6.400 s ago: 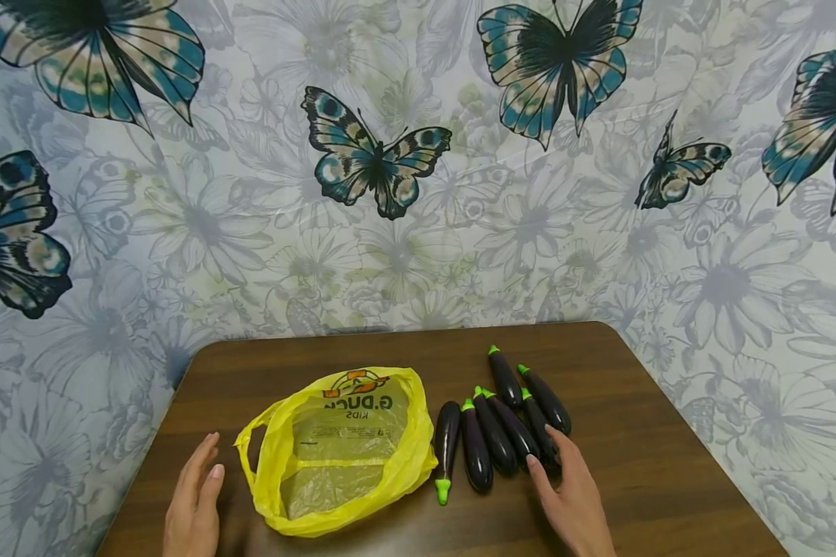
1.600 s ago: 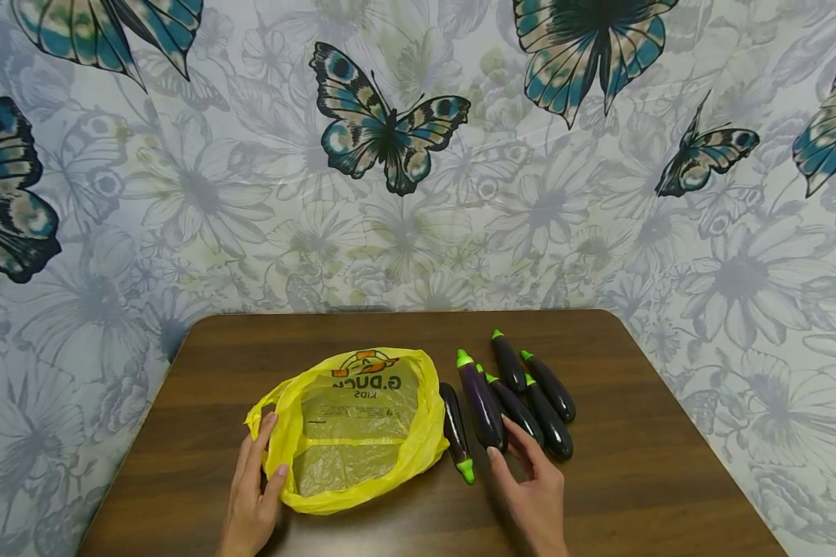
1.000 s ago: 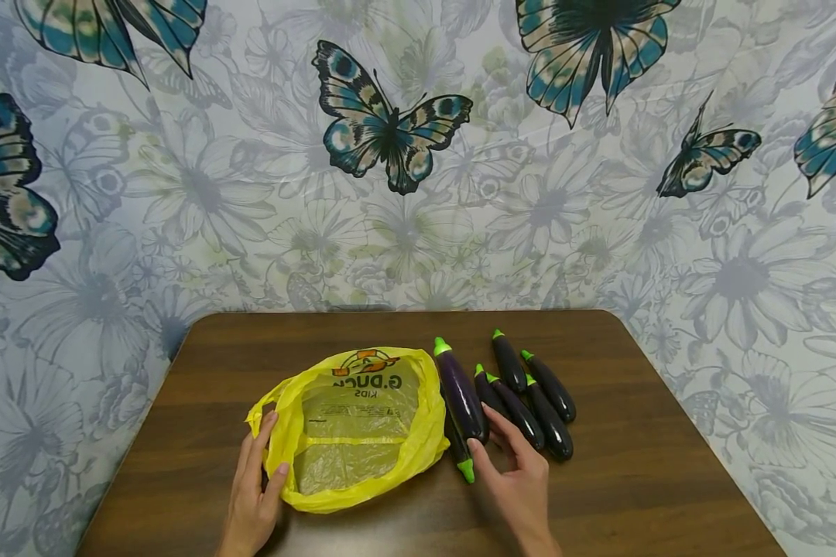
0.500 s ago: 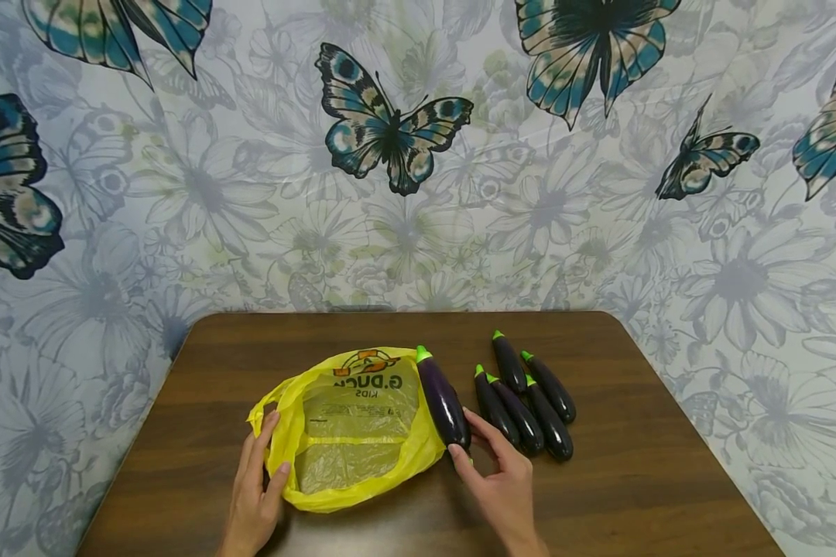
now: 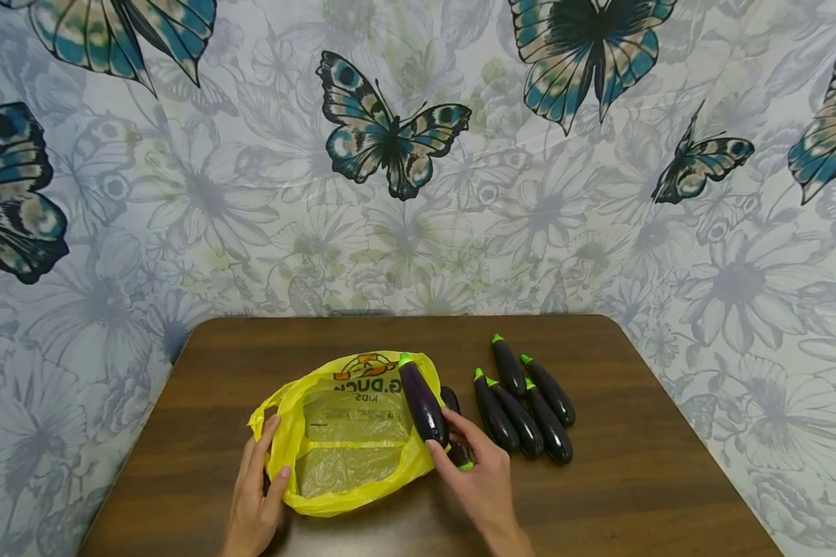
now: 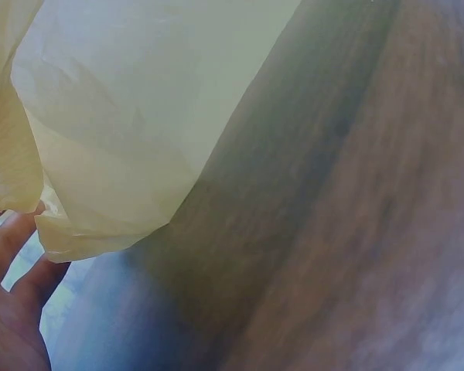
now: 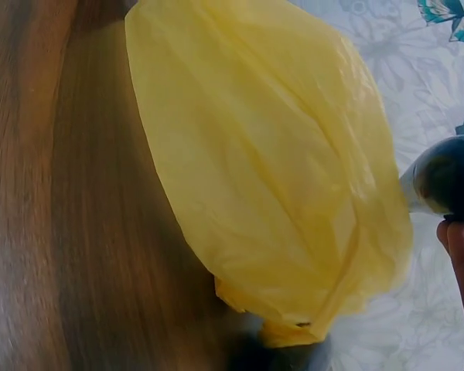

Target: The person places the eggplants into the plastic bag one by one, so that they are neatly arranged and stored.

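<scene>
My right hand [image 5: 479,481] pinches the blunt end of a dark purple eggplant [image 5: 423,404] between thumb and fingers. Its green stem end points away and sits over the right rim of the yellow plastic bag [image 5: 284,456], whose mouth gapes upward. At the bag's left side, my left hand [image 5: 254,495] holds the rim, thumb on the near side. In the left wrist view its fingers [image 6: 11,239] meet the yellow plastic [image 6: 139,116]. A second eggplant [image 5: 450,399] lies against the bag, partly hidden behind my right hand. The right wrist view shows the held eggplant [image 7: 441,178] beside the bag [image 7: 271,178].
Several more eggplants [image 5: 522,418] lie grouped on the brown wooden table [image 5: 641,480], right of the bag. Behind the table's far edge hangs a pale floral backdrop [image 5: 418,255] printed with butterflies.
My right hand took an eggplant from the group and has carried it left, over the lying eggplant to the bag's rim. Earlier, my left hand moved from beside the bag onto its edge.
</scene>
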The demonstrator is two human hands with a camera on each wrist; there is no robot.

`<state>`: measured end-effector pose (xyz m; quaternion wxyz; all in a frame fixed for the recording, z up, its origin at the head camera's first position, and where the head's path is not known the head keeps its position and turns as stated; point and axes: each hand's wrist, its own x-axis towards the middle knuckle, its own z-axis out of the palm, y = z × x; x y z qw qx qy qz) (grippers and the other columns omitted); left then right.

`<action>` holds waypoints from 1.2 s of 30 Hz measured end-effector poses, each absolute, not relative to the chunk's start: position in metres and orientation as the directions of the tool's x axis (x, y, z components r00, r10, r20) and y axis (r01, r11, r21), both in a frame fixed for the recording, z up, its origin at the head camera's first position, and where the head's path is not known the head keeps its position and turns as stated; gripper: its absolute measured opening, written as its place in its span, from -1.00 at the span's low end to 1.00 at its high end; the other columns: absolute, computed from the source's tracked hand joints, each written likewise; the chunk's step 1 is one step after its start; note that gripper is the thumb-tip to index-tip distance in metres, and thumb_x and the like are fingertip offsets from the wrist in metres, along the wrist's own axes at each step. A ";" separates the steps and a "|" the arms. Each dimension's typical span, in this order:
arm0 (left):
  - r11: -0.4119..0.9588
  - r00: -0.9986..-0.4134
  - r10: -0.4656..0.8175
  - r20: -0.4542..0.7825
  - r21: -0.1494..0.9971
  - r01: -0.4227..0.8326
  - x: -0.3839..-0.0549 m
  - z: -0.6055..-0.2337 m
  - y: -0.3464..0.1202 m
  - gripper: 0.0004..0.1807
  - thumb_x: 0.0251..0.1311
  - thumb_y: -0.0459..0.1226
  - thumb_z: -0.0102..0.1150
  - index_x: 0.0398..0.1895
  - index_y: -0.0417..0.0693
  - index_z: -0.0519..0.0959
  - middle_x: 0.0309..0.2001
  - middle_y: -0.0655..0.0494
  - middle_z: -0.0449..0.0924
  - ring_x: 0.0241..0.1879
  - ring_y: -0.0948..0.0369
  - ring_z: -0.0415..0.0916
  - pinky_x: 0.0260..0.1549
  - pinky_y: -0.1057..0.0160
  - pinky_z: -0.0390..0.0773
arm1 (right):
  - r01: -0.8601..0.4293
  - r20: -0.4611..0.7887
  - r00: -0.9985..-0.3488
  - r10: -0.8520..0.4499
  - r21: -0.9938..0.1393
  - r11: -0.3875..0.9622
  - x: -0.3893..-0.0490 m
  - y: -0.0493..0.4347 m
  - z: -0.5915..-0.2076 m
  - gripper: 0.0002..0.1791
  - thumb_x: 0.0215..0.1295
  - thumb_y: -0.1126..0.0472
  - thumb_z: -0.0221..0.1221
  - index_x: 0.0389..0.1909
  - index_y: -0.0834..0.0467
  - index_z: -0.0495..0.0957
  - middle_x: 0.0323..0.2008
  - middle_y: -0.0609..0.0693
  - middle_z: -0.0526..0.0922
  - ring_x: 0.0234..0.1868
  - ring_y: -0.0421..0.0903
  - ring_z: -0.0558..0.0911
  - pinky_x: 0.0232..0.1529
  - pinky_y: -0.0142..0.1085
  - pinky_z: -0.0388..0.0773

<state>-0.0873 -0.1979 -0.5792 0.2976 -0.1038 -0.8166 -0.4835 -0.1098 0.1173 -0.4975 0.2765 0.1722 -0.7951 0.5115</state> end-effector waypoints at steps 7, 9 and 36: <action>0.507 -0.812 -0.130 0.569 0.742 0.440 -0.087 -0.579 -0.197 -0.18 0.22 -0.58 0.16 0.58 -0.16 0.23 0.47 -0.30 0.27 0.49 0.50 0.06 0.36 0.64 0.02 | -0.511 0.586 -0.810 0.013 -0.717 0.474 -0.114 0.104 -0.501 -0.49 0.08 0.29 0.54 0.11 0.08 0.69 -0.04 -0.04 0.78 -0.16 -0.18 0.76 -0.15 -0.23 0.73; 0.504 -0.810 -0.131 0.572 0.742 0.442 -0.087 -0.580 -0.198 -0.18 0.21 -0.58 0.16 0.58 -0.16 0.23 0.45 -0.31 0.27 0.49 0.49 0.07 0.36 0.63 0.02 | -0.508 0.585 -0.811 0.000 -0.705 0.495 -0.116 0.100 -0.502 -0.48 0.08 0.27 0.55 0.11 0.09 0.69 -0.04 -0.03 0.78 -0.15 -0.19 0.76 -0.13 -0.25 0.73; 0.501 -0.825 -0.128 0.550 0.754 0.424 -0.088 -0.576 -0.198 -0.18 0.26 -0.55 0.15 0.60 -0.10 0.20 0.47 -0.24 0.27 0.47 0.55 0.05 0.34 0.66 0.02 | -0.518 0.596 -0.790 -0.145 -0.522 0.678 -0.111 0.086 -0.509 -0.49 0.04 0.11 0.58 0.05 0.10 0.71 -0.03 -0.06 0.78 -0.13 -0.23 0.74 -0.13 -0.38 0.69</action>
